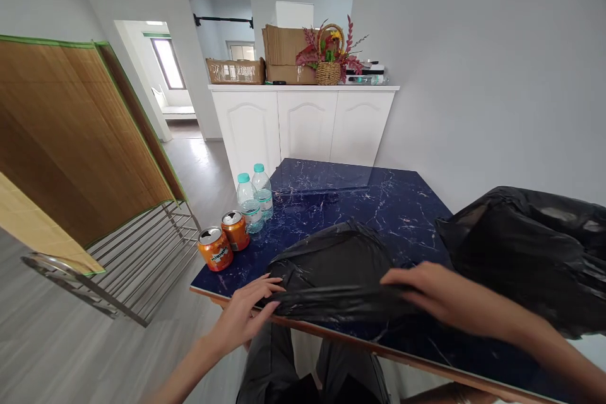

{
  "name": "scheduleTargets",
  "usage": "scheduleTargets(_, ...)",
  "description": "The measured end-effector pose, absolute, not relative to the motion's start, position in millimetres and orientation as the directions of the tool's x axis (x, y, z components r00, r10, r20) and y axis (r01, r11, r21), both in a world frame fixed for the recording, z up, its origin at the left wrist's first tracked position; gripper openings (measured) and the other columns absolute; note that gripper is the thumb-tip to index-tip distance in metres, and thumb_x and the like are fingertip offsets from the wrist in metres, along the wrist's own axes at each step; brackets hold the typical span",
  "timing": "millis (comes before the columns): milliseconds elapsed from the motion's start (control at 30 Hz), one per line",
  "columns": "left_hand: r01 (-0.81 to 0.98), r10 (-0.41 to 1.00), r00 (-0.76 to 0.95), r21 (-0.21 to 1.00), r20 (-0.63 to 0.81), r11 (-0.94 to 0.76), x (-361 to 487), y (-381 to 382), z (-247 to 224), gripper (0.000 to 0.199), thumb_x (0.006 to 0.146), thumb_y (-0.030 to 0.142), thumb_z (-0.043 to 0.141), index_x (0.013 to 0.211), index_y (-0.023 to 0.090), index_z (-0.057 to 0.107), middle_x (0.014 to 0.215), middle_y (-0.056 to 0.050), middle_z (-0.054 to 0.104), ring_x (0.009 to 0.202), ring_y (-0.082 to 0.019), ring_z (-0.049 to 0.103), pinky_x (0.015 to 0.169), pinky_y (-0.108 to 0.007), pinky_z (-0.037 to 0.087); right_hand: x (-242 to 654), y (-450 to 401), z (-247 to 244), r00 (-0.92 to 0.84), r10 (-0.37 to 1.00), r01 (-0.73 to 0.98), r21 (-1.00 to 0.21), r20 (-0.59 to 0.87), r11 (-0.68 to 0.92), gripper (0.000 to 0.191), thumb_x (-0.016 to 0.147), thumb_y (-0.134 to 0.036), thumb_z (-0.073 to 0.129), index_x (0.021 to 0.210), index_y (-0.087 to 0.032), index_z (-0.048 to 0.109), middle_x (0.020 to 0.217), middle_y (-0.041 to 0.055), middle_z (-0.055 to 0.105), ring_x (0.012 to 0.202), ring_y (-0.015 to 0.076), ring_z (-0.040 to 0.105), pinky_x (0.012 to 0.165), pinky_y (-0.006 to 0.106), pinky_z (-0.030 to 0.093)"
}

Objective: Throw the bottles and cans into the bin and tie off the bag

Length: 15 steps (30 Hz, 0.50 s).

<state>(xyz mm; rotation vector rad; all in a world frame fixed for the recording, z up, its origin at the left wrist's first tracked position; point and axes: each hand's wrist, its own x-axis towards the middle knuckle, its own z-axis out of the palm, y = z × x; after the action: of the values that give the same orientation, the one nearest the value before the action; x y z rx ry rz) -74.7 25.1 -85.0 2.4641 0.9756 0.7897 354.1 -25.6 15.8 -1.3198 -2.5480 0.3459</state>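
Observation:
A black plastic bag [331, 265] lies spread out on the dark blue marble-patterned table [402, 192], close to its front edge. My left hand [249, 306] rests at the bag's left end, fingers stretched and thumb apart, touching the plastic. At the bag's right side, my right hand [426, 290] has its fingers closed on the near edge; it is slightly blurred, and the plastic there is drawn into a long fold.
Orange soda cans [216, 249] and clear bottles with turquoise caps [250, 205] line the table's left edge. Another black bag [521, 246] bulges at the right. A metal rack [142, 259] stands left; a white cabinet [307, 120] is behind.

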Motion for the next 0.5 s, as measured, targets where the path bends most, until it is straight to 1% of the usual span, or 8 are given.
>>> scheduleTargets(67, 0.557, 0.796, 0.492, 0.576, 0.353, -0.599, -69, 27, -83, 0.024, 0.11, 0.038, 0.051, 0.102, 0.025, 0.069, 0.111, -0.005, 0.081, 0.11, -0.024, 0.077, 0.097, -0.038, 0.063, 347, 11, 41, -0.506, 0.862, 0.835, -0.225, 0.045, 0.502, 0.026, 0.105, -0.023, 0.055, 0.113, -0.036, 0.076, 0.099, -0.0025, 0.082, 0.087, 0.0223, 0.08, 0.075, 0.031, 0.061)
scheduleTargets(133, 0.597, 0.856, 0.375, 0.613, 0.357, -0.517, -62, 31, -84, 0.022, 0.11, 0.04, 0.051, 0.11, 0.025, 0.067, 0.105, -0.004, 0.079, 0.097, -0.022, 0.078, 0.086, -0.034, 0.063, 332, 46, 54, -0.357, 0.926, 0.929, -0.06, 0.122, 0.366, 0.021, 0.102, -0.023, 0.059, 0.109, -0.031, 0.077, 0.098, 0.0024, 0.082, 0.09, 0.0284, 0.079, 0.078, 0.04, 0.061)
scheduleTargets(167, 0.607, 0.872, 0.324, 0.627, 0.366, -0.488, -60, 34, -85, 0.022, 0.109, 0.041, 0.051, 0.118, 0.025, 0.064, 0.106, -0.004, 0.078, 0.094, -0.022, 0.077, 0.085, -0.034, 0.063, 322, 60, 56, -0.294, 0.937, 0.954, -0.005, 0.187, 0.3, 0.023, 0.101, -0.022, 0.059, 0.114, -0.027, 0.076, 0.103, 0.0069, 0.082, 0.095, 0.0317, 0.079, 0.084, 0.045, 0.061)
scheduleTargets(233, 0.622, 0.885, 0.223, 0.64, 0.408, -0.452, -55, 40, -89, 0.029, 0.108, 0.039, 0.052, 0.134, 0.026, 0.054, 0.113, -0.005, 0.075, 0.095, -0.021, 0.077, 0.085, -0.035, 0.063, 294, 75, 51, -0.278, 0.904, 0.958, 0.021, 0.324, 0.287, 0.034, 0.103, -0.02, 0.053, 0.133, -0.02, 0.07, 0.124, 0.0156, 0.078, 0.115, 0.0353, 0.074, 0.103, 0.055, 0.054)
scheduleTargets(300, 0.655, 0.864, 0.159, 0.604, 0.479, -0.455, -51, 43, -90, 0.038, 0.109, 0.035, 0.05, 0.145, 0.026, 0.045, 0.128, -0.01, 0.07, 0.104, -0.023, 0.075, 0.091, -0.039, 0.063, 261, 75, 36, -0.371, 0.815, 0.907, -0.012, 0.445, 0.42, 0.043, 0.108, -0.023, 0.044, 0.147, -0.018, 0.062, 0.142, 0.0177, 0.069, 0.133, 0.034, 0.064, 0.119, 0.058, 0.042)
scheduleTargets(367, 0.697, 0.804, 0.19, 0.499, 0.564, -0.515, -48, 44, -88, 0.041, 0.11, 0.029, 0.046, 0.151, 0.026, 0.043, 0.146, -0.014, 0.061, 0.126, -0.026, 0.069, 0.107, -0.047, 0.058, 230, 66, 13, -0.507, 0.735, 0.809, -0.047, 0.45, 0.586, 0.047, 0.111, -0.032, 0.043, 0.153, -0.018, 0.057, 0.154, 0.0154, 0.061, 0.146, 0.0332, 0.053, 0.126, 0.057, 0.034)
scheduleTargets(433, 0.702, 0.723, 0.345, 0.347, 0.599, -0.622, -47, 43, -84, 0.047, 0.111, 0.024, 0.041, 0.158, 0.027, 0.041, 0.159, -0.013, 0.054, 0.146, -0.029, 0.054, 0.121, -0.052, 0.047, 207, 58, -15, -0.594, 0.7, 0.736, -0.083, 0.396, 0.672, 0.052, 0.113, -0.04, 0.039, 0.159, -0.018, 0.051, 0.164, 0.0133, 0.051, 0.157, 0.033, 0.039, 0.131, 0.058, 0.027)
scheduleTargets(500, 0.672, 0.66, 0.529, 0.212, 0.534, -0.71, -48, 44, -84, 0.051, 0.112, 0.023, 0.04, 0.163, 0.029, 0.038, 0.163, -0.01, 0.053, 0.155, -0.029, 0.045, 0.126, -0.054, 0.041, 195, 59, -43, -0.622, 0.702, 0.707, -0.136, 0.346, 0.694, 0.057, 0.114, -0.044, 0.033, 0.163, -0.018, 0.045, 0.17, 0.012, 0.043, 0.162, 0.0307, 0.03, 0.133, 0.057, 0.021)
